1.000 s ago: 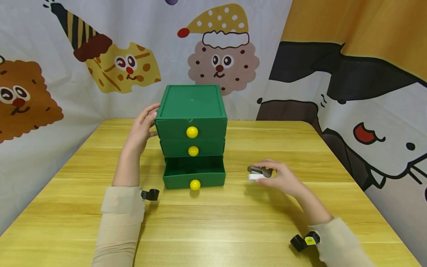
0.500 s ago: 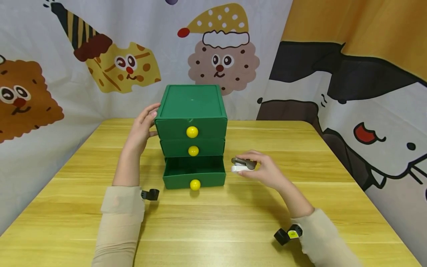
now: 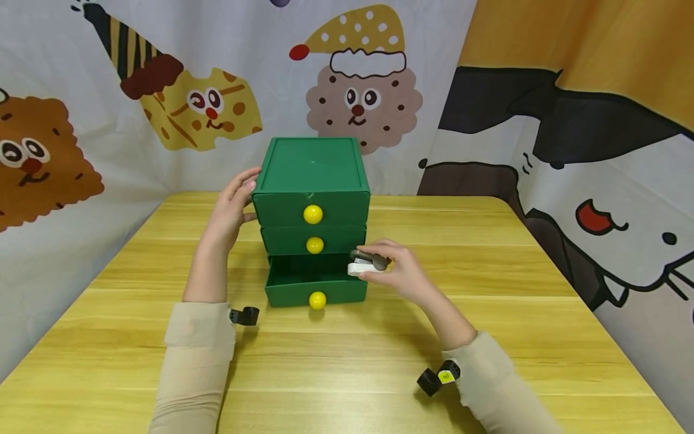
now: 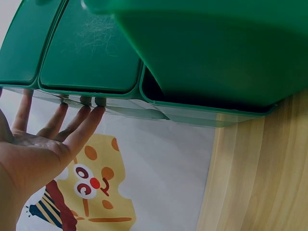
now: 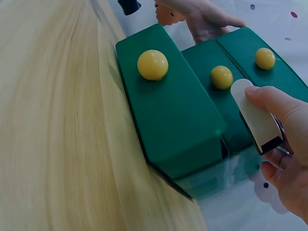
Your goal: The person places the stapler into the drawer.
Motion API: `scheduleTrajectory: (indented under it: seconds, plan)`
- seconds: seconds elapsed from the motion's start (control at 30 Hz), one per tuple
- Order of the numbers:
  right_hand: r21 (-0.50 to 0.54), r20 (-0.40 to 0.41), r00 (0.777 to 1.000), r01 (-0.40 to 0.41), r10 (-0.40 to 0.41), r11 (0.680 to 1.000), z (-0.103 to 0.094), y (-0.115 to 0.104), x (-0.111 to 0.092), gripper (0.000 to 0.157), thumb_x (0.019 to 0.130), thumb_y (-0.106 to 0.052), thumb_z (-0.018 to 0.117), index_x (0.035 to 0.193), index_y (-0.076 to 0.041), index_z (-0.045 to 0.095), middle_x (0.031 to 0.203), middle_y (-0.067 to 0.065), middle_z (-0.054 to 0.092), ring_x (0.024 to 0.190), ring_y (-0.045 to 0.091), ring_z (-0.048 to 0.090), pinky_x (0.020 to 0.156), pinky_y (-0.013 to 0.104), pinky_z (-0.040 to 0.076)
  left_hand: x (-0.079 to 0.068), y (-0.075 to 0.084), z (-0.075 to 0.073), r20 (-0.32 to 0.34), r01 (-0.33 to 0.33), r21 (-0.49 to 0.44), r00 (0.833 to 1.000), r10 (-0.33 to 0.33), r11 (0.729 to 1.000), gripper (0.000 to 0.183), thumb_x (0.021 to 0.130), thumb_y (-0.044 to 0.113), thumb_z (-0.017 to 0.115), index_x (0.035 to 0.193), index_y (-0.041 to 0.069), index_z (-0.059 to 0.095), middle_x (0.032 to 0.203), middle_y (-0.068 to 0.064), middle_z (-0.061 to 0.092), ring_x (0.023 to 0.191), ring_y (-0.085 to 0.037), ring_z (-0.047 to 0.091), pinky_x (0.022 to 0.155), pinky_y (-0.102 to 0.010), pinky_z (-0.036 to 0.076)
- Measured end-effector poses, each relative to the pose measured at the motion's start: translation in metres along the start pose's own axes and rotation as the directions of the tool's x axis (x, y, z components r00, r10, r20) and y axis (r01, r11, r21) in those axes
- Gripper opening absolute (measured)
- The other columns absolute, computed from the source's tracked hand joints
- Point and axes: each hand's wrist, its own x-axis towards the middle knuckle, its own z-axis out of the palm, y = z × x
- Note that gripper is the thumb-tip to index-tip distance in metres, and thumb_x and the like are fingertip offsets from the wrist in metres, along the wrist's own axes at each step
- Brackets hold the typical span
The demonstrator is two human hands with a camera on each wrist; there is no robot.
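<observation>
A green cabinet [image 3: 311,166] of three drawers with yellow round knobs stands on the table. Its bottom drawer [image 3: 293,293] is pulled out; the upper two are closed. My left hand [image 3: 225,211] rests its fingertips on the cabinet's left side, fingers extended, as the left wrist view also shows [image 4: 43,149]. Between thumb and fingers my right hand [image 3: 398,271] pinches a small stapler [image 3: 365,263], white below and grey-brown on top. It hovers over the right edge of the open drawer. In the right wrist view, the stapler's white base [image 5: 257,115] faces the camera.
The wooden table [image 3: 336,374] extends around the cabinet on all sides. Behind it hangs a curtain [image 3: 217,36] printed with cartoon figures. A black wrist camera [image 3: 438,377] sits on the right sleeve, another [image 3: 245,316] on the left.
My right hand has carried the stapler leftward and slightly up, from the table's right part to the open drawer's right edge. The left hand and the cabinet stay where they were.
</observation>
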Motion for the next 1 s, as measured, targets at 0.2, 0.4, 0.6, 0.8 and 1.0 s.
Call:
scheduleTrajectory:
  seconds: [0.2,0.4,0.6,0.8,1.0]
  plan:
    - [0.015,-0.024,1.0,0.009,-0.009,1.0,0.013,-0.001,0.006,0.045,0.078,-0.017,0.081,0.12,-0.011,0.068,0.112,0.002,0.063,0.092,0.018,0.054,0.076,0.034,0.047,0.001,0.0,0.0,-0.001,-0.006,0.004,1.0,0.006,1.0,0.051,0.1,0.045,0.045,0.146,0.023,0.04,0.149,-0.003,0.035,0.128,-0.031,0.039,0.095,-0.055,0.038]
    - [-0.024,-0.038,0.999,0.027,-0.028,0.999,0.026,-0.001,0.012,0.046,0.078,-0.016,0.081,0.121,-0.008,0.068,0.112,0.004,0.063,0.094,0.019,0.056,0.079,0.034,0.049,0.001,0.0,0.0,-0.005,0.0,0.008,1.0,0.0,1.0,0.051,0.1,0.045,0.045,0.146,0.024,0.04,0.148,-0.003,0.036,0.128,-0.031,0.04,0.094,-0.053,0.039]
    - [-0.062,-0.022,1.0,0.02,-0.021,0.998,0.035,0.001,0.014,0.045,0.079,-0.017,0.08,0.122,-0.007,0.067,0.114,0.004,0.062,0.097,0.019,0.056,0.08,0.034,0.049,0.001,0.0,0.0,-0.003,0.004,0.01,1.0,-0.004,1.0,0.051,0.1,0.045,0.045,0.146,0.024,0.04,0.148,-0.003,0.035,0.128,-0.031,0.039,0.094,-0.054,0.038]
    - [-0.059,-0.034,0.999,-0.005,0.003,0.998,0.038,0.004,0.012,0.042,0.081,-0.017,0.079,0.12,-0.008,0.068,0.115,0.002,0.062,0.096,0.021,0.054,0.082,0.047,0.047,0.0,0.0,0.0,-0.002,0.004,0.005,1.0,-0.004,1.0,0.051,0.1,0.045,0.045,0.146,0.024,0.039,0.149,-0.003,0.035,0.129,-0.03,0.039,0.095,-0.055,0.038]
    - [-0.089,-0.069,0.995,0.061,-0.067,0.994,0.041,-0.001,0.008,0.038,0.079,-0.017,0.081,0.114,-0.008,0.069,0.108,0.007,0.063,0.092,0.024,0.054,0.079,0.048,0.048,0.001,0.001,0.0,-0.003,0.005,0.011,1.0,-0.005,1.0,0.05,0.1,0.044,0.044,0.146,0.024,0.039,0.149,-0.003,0.035,0.129,-0.03,0.039,0.095,-0.054,0.038]
